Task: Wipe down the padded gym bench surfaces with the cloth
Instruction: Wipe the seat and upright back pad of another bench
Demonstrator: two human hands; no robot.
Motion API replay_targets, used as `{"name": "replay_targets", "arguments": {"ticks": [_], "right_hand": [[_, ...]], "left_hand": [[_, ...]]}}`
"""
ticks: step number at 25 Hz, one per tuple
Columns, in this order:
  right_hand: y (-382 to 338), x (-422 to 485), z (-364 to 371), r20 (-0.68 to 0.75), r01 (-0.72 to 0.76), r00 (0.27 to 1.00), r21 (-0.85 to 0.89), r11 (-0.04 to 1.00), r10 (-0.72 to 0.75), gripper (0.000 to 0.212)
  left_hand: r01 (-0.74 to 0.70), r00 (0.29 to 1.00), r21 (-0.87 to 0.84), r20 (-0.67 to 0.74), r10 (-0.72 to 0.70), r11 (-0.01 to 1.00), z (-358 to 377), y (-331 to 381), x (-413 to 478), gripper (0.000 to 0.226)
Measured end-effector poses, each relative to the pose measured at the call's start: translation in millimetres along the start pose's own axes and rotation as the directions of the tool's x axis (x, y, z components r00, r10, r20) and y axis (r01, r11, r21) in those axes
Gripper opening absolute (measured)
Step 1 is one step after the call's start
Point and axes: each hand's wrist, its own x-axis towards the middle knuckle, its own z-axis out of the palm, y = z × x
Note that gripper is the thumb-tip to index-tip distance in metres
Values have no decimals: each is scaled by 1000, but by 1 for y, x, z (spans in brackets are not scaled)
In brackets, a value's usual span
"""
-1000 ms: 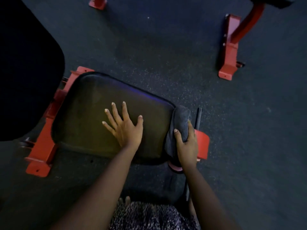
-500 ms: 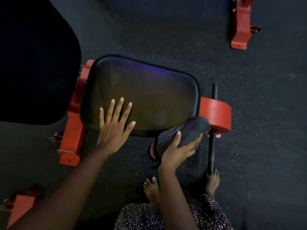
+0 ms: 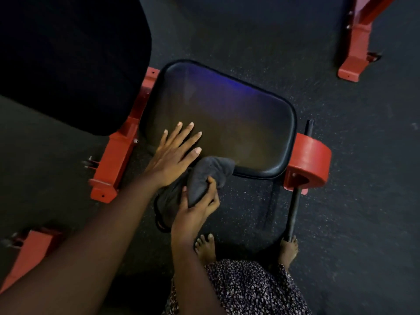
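Cloth (image 3: 210, 175) has slid left along the pad (image 3: 227, 123) edge, gripped by the right hand (image 3: 196, 209); left hand (image 3: 173, 155) lies spread.

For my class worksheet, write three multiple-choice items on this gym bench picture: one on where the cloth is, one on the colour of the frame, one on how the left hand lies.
1. Where is the cloth?
A. at the near edge of the seat pad
B. hanging from a wall hook
C. in a bucket

2. What colour is the bench frame?
A. blue
B. red
C. yellow

3. How does the left hand lie?
A. flat on the seat pad, fingers spread
B. clenched in a fist
C. gripping the cloth

Key:
1 A, the right hand grips the cloth against the pad's near edge.
2 B, its feet and brackets are red.
3 A, its straight fingers rest on the pad.
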Motion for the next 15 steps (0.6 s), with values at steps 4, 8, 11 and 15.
{"name": "replay_targets", "arguments": {"ticks": [4,8,11,15], "right_hand": [[-3,-3,-62,266,336,926,-251,908,-270,66],[-43,40,-115,697,910,402,-374,176,-594,46],[-70,105,-105,961,842,-81,-76,-534,-264,61],[-85,166,-69,870,490,-372,481,-727,325,67]], "left_hand": [[117,949,-436,-216,-230,892,4,4,-50,63],[203,653,-953,-39,-756,224,34,37,-98,43],[25,487,-945,295,-822,-325,55,54,-101,49],[-148,405,-858,400,-822,-491,67,77,-78,54]]}}
